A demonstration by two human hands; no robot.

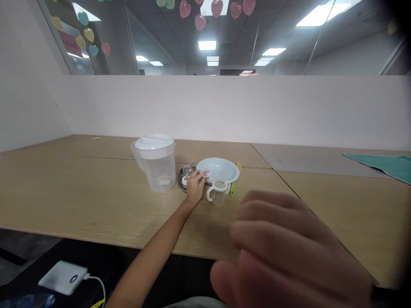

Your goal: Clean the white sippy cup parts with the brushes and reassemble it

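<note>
The right hand [289, 248] is blurred close to the camera, its fingers curled; whether anything is held in them cannot be told, and the wrist is cut off by dark edging. The left arm is stretched over the surface [105, 201]. By the left hand [195, 187], a small clear disc [205, 173] is pinched in the fingers at the bowl's [221, 164] near rim, behind the cup [218, 196]. The dish [180, 179] is partly hidden.
</note>
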